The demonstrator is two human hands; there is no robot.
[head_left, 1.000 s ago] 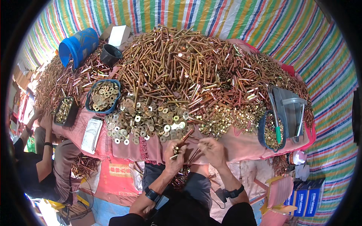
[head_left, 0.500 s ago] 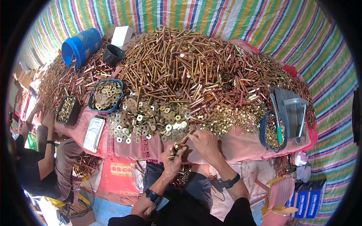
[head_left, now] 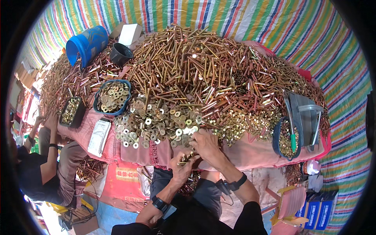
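Note:
Low in front of me, my left hand (head_left: 183, 166) is closed around several short metal bolts (head_left: 186, 157), their brassy ends showing above the fingers. Just above it and to the right, my right hand (head_left: 206, 145) has its fingers bent together at the near right edge of a heap of flat washers (head_left: 156, 121). Whatever is between those fingertips is hidden. Small brass-coloured nuts (head_left: 246, 123) lie loose to the right of the washers. Behind both spreads a large mound of copper-coloured bolts and tubes (head_left: 188, 70).
Left stand a blue tub of washers (head_left: 128, 105), a black tray of nuts (head_left: 80, 117) and a silver packet (head_left: 98, 138). A blue bucket (head_left: 88, 45) lies tipped behind. Right are a tub of nuts (head_left: 278, 147) and a grey dustpan (head_left: 303, 109). A co-worker (head_left: 37, 164) sits far left.
My right hand has shifted left and down to the washers' edge; the copper-coloured piece seen in its fingers before no longer shows. My left hand keeps its bolts, slightly further right.

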